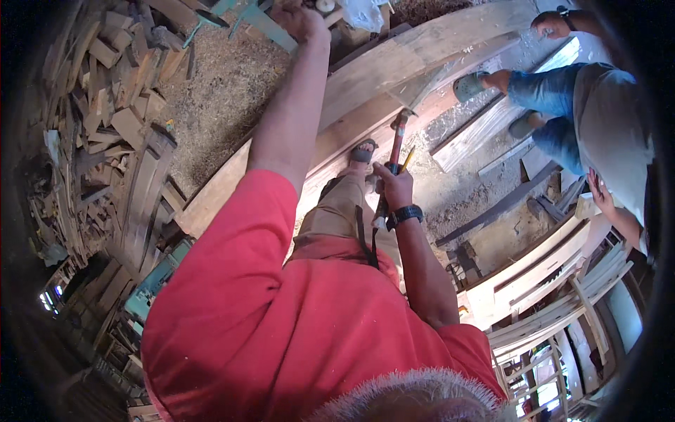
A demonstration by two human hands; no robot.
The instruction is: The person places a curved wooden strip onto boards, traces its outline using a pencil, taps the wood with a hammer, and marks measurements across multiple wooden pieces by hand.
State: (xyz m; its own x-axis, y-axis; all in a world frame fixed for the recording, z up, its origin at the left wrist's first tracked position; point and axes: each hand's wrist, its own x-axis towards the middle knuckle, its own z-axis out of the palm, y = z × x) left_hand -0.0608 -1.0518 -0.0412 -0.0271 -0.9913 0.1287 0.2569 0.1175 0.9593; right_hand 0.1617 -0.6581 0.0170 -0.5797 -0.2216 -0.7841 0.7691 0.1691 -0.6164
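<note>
The red-and-black long-handled tool with a metal head sits in the grip of the person's bare right hand, fingers closed round the handle. From those fingers, the handle's long axis runs forward, away from the red-shirted body and leaning slightly right, so that its head reaches toward the long, pale brown timber planks. These lie slantwise across the floor, and the handle points across their length rather than along it; whether the head touches wood, I can't tell from here. I'd judge that this angle governs any next move, with the right hand much the nearer. A thin yellow pencil-like stick juts up beside the handle at that same hand. The left hand is stretched far forward, close to a teal metal frame; I can't tell whether its fingers are open or gripping. Counting up: one tool, one yellow stick, one black wristwatch, at least two planks, one co-worker in blue jeans on the right with two hands showing, and, on the left, a heap of brown wood offcuts too jumbled to number.
</note>
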